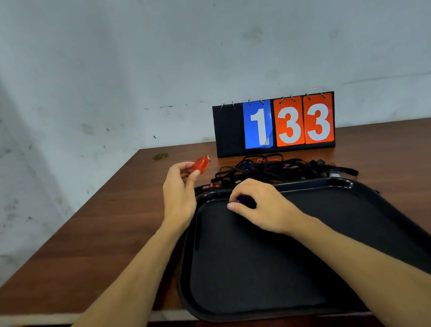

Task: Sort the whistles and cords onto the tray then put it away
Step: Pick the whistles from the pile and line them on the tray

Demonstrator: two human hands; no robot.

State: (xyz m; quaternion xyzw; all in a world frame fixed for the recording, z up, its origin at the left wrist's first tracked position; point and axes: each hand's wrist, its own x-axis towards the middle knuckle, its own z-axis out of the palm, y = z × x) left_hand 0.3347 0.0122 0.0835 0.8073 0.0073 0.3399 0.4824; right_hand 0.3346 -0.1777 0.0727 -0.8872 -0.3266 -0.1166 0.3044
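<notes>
Sorting looks barely begun: the right hand (pixel 261 206) curls round a blue whistle (pixel 243 200) at the far corner of the tray (pixel 268 262), probably to set it down, the left hand (pixel 179 192) pinches a red whistle (pixel 201 165) beside it, and cords (pixel 274 170) lie tangled behind on the brown table (pixel 99 237) below a scuffed wall (pixel 149 52).

A tray (pixel 320 263) is lying on the counter (pixel 99 237) at its near edge, cords (pixel 274 169) sitting tangled just behind its far rim and a flip scoreboard (pixel 274 125) standing behind them. The left hand (pixel 180 192) is holding a whistle (pixel 201 164) above the counter left of the tray; the right hand (pixel 261 206) is holding a second whistle (pixel 243 200) over the tray's far-left corner.
</notes>
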